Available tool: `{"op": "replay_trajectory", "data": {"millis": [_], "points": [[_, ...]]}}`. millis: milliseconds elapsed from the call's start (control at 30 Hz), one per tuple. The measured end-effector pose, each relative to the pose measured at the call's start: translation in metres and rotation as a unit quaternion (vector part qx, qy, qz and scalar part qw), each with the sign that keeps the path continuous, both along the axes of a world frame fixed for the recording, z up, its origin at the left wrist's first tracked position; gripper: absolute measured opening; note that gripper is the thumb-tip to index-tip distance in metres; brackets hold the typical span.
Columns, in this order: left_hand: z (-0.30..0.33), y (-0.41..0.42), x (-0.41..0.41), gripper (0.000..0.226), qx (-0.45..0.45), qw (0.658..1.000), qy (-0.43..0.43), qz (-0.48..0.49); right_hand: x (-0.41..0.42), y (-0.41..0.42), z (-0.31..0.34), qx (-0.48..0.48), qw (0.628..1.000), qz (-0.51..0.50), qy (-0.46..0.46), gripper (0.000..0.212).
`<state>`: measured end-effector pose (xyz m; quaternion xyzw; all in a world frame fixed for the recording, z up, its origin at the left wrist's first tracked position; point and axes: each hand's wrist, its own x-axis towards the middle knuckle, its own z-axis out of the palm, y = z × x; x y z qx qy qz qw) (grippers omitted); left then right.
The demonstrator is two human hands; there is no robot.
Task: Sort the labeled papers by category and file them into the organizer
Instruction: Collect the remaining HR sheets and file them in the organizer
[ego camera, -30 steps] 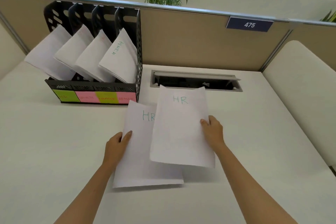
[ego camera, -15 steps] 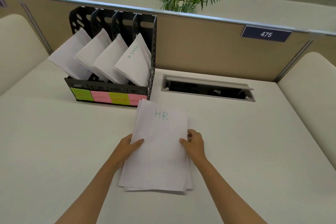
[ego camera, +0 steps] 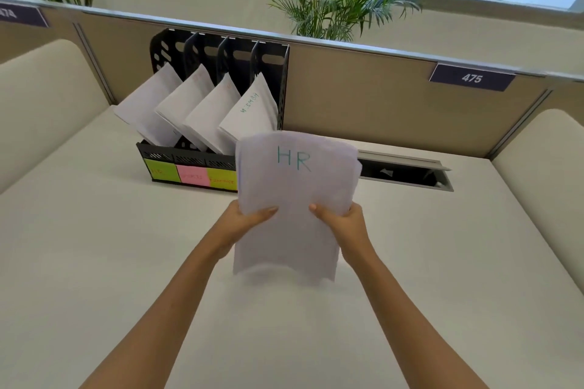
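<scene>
Left hand point(ego camera: 245, 223): grips the HR papers point(ego camera: 292, 208) at their left edge
Right hand point(ego camera: 343, 223): grips their right edge
Organizer point(ego camera: 281, 88): beyond the left hand; four slots holding sheets

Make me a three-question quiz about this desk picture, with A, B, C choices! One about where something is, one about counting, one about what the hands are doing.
1. Where does the organizer stand?
A. against the partition
B. on a chair
C. at the desk's near edge

2. How many organizer slots hold paper?
A. one
B. two
C. four

3. What is happening with the HR papers?
A. lying flat
B. held up by both hands
C. already filed

Answers:
1 A, its back is against the beige wall.
2 C, a white bundle leans out of each slot.
3 B, the left hand and right hand grip the sides.
</scene>
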<state>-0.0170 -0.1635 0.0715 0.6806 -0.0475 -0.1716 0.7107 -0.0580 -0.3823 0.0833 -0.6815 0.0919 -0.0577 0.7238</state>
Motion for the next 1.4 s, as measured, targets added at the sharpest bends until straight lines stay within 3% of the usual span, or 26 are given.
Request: {"op": "replay_trajectory", "data": {"millis": [133, 300, 467, 600, 733, 800, 1033, 1133, 1200, 1267, 1333, 1400], "points": [[0.025, 0.013, 0.011, 0.047, -0.051, 0.995, -0.073, 0.05, 0.004, 0.028, 0.018, -0.02, 0.998, -0.018, -0.054, 0.032], [0.006, 0.035, 0.016, 0.068, 0.006, 0.999, -0.041, 0.006, 0.003, 0.046, 0.0, -0.036, 0.999, -0.01, -0.016, 0.031], [-0.029, 0.047, 0.015, 0.042, 0.053, 0.998, 0.024, -0.038, 0.001, 0.054, -0.015, -0.027, 0.997, -0.057, 0.042, 0.017], [-0.019, 0.055, 0.026, 0.051, -0.001, 0.999, 0.017, -0.033, 0.009, 0.071, -0.001, 0.0, 0.997, -0.07, 0.025, 0.017], [-0.007, 0.073, 0.042, 0.055, -0.089, 0.995, 0.009, 0.034, 0.02, 0.092, 0.01, 0.016, 0.996, -0.093, 0.001, 0.037], [-0.008, 0.085, 0.048, 0.053, -0.092, 0.995, 0.006, 0.048, 0.023, 0.106, 0.008, 0.022, 0.995, -0.093, -0.002, 0.039], [-0.045, 0.134, 0.051, 0.039, 0.067, 0.997, 0.027, -0.039, 0.02, 0.15, -0.023, 0.003, 0.992, -0.123, 0.035, 0.026], [-0.044, 0.147, 0.056, 0.054, 0.077, 0.995, 0.042, -0.046, 0.024, 0.159, -0.024, -0.039, 0.99, -0.132, 0.039, 0.024], [-0.034, 0.159, 0.065, 0.052, 0.106, 0.993, 0.034, -0.038, 0.031, 0.167, -0.021, -0.077, 0.989, -0.123, 0.039, 0.018], [-0.021, 0.173, 0.076, 0.04, 0.179, 0.984, -0.019, 0.007, 0.039, 0.178, -0.017, -0.112, 0.986, -0.121, 0.023, 0.011], [0.001, 0.187, 0.088, 0.031, 0.252, 0.957, -0.093, 0.107, 0.045, 0.192, -0.015, -0.165, 0.978, -0.126, -0.017, 0.021], [0.036, 0.203, 0.096, 0.033, 0.253, 0.941, -0.122, 0.187, 0.051, 0.213, -0.016, -0.238, 0.96, -0.125, -0.075, 0.026]]}}
